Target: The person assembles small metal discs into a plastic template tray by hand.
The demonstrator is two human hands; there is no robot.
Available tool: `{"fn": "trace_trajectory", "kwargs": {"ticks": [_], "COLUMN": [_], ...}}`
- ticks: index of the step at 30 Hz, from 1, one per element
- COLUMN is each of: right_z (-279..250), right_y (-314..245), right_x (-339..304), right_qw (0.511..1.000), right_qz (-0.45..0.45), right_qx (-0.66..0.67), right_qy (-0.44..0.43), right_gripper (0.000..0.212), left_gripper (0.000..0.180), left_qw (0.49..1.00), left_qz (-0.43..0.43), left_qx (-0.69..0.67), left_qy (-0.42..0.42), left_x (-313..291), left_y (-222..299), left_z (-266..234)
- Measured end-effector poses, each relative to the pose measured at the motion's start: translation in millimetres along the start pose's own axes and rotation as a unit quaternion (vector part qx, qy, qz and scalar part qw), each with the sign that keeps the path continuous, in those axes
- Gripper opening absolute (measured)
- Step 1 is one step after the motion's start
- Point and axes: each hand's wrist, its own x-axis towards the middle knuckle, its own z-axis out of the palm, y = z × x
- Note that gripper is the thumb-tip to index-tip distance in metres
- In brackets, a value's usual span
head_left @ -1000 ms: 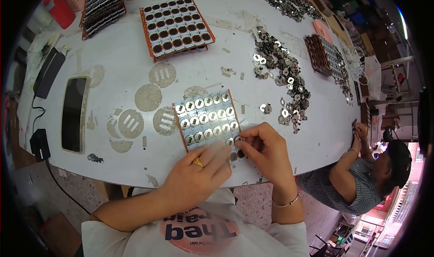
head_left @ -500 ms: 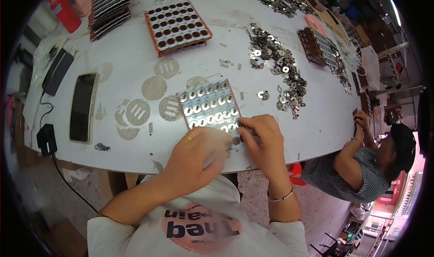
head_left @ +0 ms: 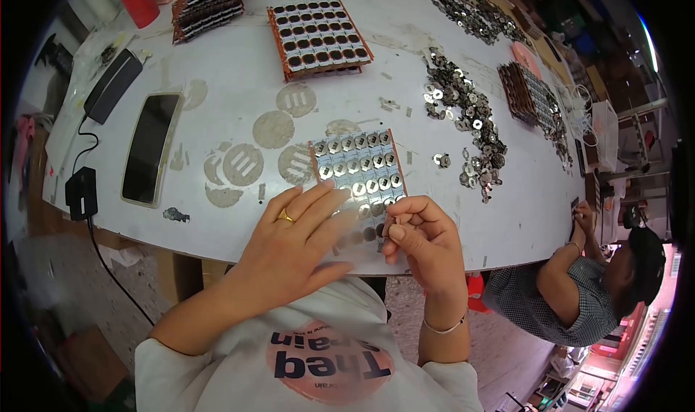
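Observation:
A flat panel (head_left: 355, 153) with rows of shiny metal discs lies near the table's front edge. Over its left and lower part my left hand (head_left: 293, 242) is spread, ring on one finger, fingers stretched out; part of it is blurred by motion. At the panel's lower right corner my right hand (head_left: 432, 242) is closed in a pinch. Between its thumb and forefinger is something small and dark that I cannot make out. The panel's lower left part is hidden under my left hand. Dark round spots show along its near row.
Stacked panels with black discs (head_left: 318, 39) stand farther back. Loose metal pieces (head_left: 463, 115) lie heaped to the right. A phone (head_left: 150, 151) and a black adapter (head_left: 81, 193) lie at left. A co-worker (head_left: 572, 282) sits at the right edge.
My left hand has flattened and spread over the panel. My right hand has turned from lying at the panel's edge into a raised pinch. The whole view has shifted slightly.

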Motion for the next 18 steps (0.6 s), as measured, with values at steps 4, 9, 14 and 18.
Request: {"fn": "trace_trajectory", "kwargs": {"ticks": [4,9,14,18], "right_z": [-0.5,2.7,6.6,1.0], "right_y": [0.1,3.8,0.0,-5.5], "right_x": [3.0,5.6,4.3,8.3], "right_qw": [0.999,0.999,0.998,0.956], "right_qz": [0.023,-0.005,-0.016,-0.125], "right_qx": [0.027,-0.010,-0.058,-0.259], "right_qy": [-0.036,-0.039,-0.029,-0.064], "right_gripper": [0.030,0.033,0.031,0.032], "left_gripper": [0.069,0.069,0.069,0.066], "left_qw": [0.999,0.999,0.999,0.999], "left_qz": [-0.022,-0.017,-0.022,-0.041], "left_qx": [0.019,0.018,0.024,-0.006], "left_qy": [-0.034,-0.040,-0.017,-0.013], "left_x": [-6.7,6.4,8.0,8.6], "left_y": [-7.0,-12.1,-14.6,-14.9], "left_z": [4.9,6.1,11.8,10.8]}}
